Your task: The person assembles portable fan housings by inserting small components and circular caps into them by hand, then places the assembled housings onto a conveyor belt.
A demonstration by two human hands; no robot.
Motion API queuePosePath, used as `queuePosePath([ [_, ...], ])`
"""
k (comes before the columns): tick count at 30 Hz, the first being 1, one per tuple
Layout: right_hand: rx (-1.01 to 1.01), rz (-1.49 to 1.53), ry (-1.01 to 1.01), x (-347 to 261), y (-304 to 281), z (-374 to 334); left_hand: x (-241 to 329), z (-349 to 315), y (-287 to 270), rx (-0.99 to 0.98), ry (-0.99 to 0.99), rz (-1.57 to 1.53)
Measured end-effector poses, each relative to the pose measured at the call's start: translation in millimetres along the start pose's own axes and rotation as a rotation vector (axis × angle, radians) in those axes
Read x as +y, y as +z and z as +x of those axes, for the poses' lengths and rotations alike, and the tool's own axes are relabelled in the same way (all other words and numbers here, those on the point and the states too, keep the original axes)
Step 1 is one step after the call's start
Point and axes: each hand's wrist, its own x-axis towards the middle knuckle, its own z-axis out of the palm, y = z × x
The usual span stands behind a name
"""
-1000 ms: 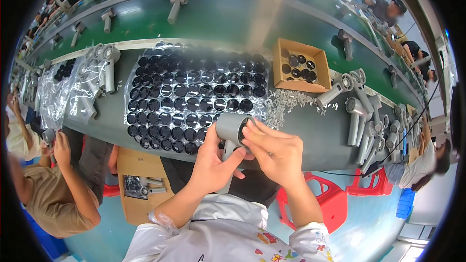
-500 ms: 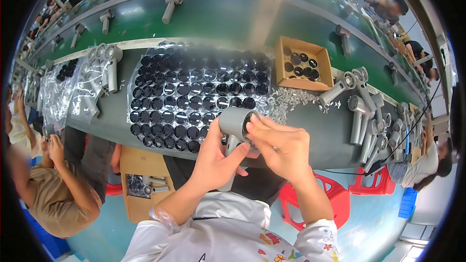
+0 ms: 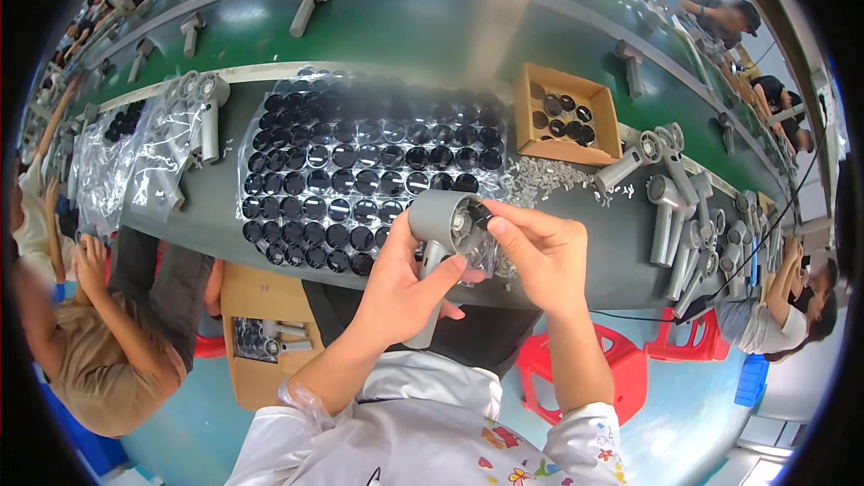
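Left hand (image 3: 391,297) grips the grey device (image 3: 432,213); right hand (image 3: 551,256) has pinched a black cap (image 3: 480,214) askew

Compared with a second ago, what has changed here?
The right hand drew slightly right, uncovering the opening of the gray device, and pinches a dark piece beside it. Gray units on the green belt shifted left. The left hand still holds the device; the black discs stayed put.

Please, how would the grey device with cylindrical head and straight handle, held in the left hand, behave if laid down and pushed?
The grey plastic-looking device seems stiff: its straight handle shows no bend in the left hand. Its round head might rock, but the jutting handle would probably stop full rolling.
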Motion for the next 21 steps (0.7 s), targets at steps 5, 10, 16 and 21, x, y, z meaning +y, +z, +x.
queuePosePath([
  [5,0.037,-0.188,-0.05,5.6,2.3,-1.5,-1.7,-0.9,-0.5,0.013,-0.001,0.003],
  [10,0.065,-0.264,-0.109,7.5,3.4,-2.7,-3.8,-1.0,-2.1,0.007,-0.003,-0.017],
  [16,0.068,-0.304,-0.104,5.1,5.3,-4.5,-4.9,-0.2,-3.0,-0.002,-0.01,-0.034],
  [21,0.053,-0.378,-0.062,1.4,6.0,-7.5,-5.8,0.1,-3.2,-0.001,-0.017,-0.038],
])
